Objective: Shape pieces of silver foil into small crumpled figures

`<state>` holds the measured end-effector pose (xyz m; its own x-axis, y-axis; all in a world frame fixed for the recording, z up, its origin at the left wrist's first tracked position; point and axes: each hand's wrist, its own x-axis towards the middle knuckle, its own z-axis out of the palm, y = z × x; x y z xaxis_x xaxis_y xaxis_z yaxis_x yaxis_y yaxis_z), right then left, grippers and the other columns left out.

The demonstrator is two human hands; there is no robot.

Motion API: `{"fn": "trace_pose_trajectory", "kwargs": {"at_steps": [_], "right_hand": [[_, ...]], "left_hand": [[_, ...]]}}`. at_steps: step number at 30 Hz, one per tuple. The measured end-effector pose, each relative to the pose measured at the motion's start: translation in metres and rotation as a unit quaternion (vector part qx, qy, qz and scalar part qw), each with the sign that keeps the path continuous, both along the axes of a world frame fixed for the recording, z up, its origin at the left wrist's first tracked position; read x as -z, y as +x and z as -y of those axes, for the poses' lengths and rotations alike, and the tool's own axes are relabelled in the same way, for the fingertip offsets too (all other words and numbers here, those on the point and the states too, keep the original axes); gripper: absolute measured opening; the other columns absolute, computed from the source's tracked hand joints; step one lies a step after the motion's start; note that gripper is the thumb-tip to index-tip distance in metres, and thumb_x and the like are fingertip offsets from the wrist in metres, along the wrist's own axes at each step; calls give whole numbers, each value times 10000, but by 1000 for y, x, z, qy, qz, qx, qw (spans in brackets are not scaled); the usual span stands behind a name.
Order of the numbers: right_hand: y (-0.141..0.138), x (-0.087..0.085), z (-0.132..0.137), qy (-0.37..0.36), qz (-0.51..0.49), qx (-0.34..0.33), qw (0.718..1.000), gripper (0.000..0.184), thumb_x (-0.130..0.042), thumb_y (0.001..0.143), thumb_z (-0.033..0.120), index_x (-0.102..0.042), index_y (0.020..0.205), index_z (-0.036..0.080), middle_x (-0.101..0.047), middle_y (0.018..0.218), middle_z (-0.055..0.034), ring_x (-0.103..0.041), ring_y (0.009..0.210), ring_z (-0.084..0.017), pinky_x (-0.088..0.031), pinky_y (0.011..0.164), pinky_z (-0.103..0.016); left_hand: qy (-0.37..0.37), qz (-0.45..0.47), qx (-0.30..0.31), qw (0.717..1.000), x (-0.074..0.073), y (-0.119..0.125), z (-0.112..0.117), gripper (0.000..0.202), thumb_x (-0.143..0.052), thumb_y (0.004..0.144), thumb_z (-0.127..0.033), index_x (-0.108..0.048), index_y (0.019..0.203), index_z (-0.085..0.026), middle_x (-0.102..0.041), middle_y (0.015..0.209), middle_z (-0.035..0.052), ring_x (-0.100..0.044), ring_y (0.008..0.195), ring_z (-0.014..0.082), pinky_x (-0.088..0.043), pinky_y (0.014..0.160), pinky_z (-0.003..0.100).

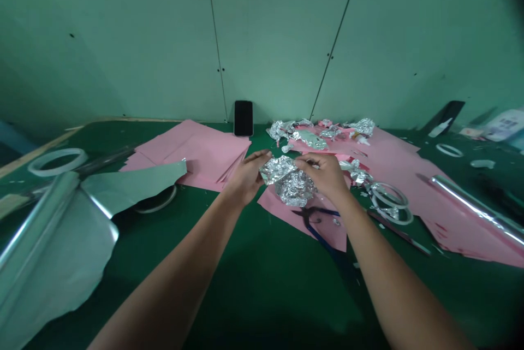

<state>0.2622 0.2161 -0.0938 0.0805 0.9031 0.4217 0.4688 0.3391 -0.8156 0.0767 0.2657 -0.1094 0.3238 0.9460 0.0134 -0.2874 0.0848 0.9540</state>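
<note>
A crumpled piece of aluminium foil is held between both hands above a pink paper sheet. My left hand pinches its left edge with fingers closed. My right hand grips its right top, fingers curled over it. Dark-handled scissors lie on the pink sheet just below the foil.
A foil roll with a loose sheet lies at left, another roll at right. Pink sheets and foil scraps cover the green table. A black phone leans on the wall. White tape rings sit right.
</note>
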Motion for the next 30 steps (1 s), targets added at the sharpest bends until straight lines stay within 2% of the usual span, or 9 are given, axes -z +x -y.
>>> {"fn": "trace_pose_trajectory", "kwargs": {"at_steps": [3,5,8,11,15,20,23,25,30], "right_hand": [[-1,2,-1,13,-14,29,999,197,-652,791,410,-748,837,245,-734,843,-34,-657,782,-211,-497,720,-363],[-2,2,-1,13,-20,35,999,203,-656,788,420,-749,840,247,-731,823,-32,-646,742,-199,-494,693,-354],[-2,0,-1,5,-41,42,998,210,-668,776,444,-750,833,258,-721,780,-25,-624,690,-182,-488,659,-341],[-1,0,-1,-9,-94,50,994,230,-691,748,470,-750,839,267,-719,781,-24,-626,713,-181,-496,670,-336],[3,6,-6,-27,-144,40,988,251,-709,725,486,-741,809,252,-719,805,-21,-648,795,-201,-507,725,-344],[5,10,-8,-49,-181,17,982,252,-707,727,488,-731,770,241,-710,795,-23,-647,793,-198,-504,731,-340],[6,6,-5,-49,-136,34,989,265,-709,717,498,-737,770,239,-706,765,-22,-633,756,-196,-492,696,-336],[6,3,-3,-44,-96,35,994,262,-702,725,494,-743,776,240,-704,744,-19,-620,717,-186,-480,668,-327],[6,1,-3,-19,-77,53,995,223,-685,752,454,-749,794,244,-702,719,-8,-600,658,-167,-461,622,-309]], "left_hand": [[-42,59,-24,997,0,2,2,238,-637,828,-401,-572,939,-201,-598,854,48,-587,741,154,-488,667,297],[-39,84,8,996,-4,4,8,256,-634,839,-380,-568,1019,-210,-611,917,58,-606,828,178,-509,739,328],[-31,72,54,995,-13,5,17,506,-727,763,-244,-510,1220,-254,-622,997,53,-614,916,199,-510,812,359],[17,25,56,998,-18,5,23,690,-755,701,-147,-468,1316,-269,-628,1046,56,-610,956,210,-492,836,351],[103,-12,38,994,-13,6,22,699,-765,681,-169,-495,1320,-261,-615,1156,77,-584,1061,250,-467,897,369],[121,18,43,992,-3,10,18,718,-767,696,-207,-459,1342,-259,-656,1016,61,-613,970,229,-463,882,376],[79,56,60,993,-1,9,16,590,-711,771,-292,-478,1312,-262,-643,1019,61,-604,975,216,-463,845,350],[38,66,29,997,0,8,14,434,-656,820,-338,-537,1228,-252,-628,982,51,-597,934,192,-464,783,317],[-12,96,-16,995,2,10,12,165,-702,766,-235,-584,874,-193,-568,797,-4,-541,704,101,-440,652,249]]}}
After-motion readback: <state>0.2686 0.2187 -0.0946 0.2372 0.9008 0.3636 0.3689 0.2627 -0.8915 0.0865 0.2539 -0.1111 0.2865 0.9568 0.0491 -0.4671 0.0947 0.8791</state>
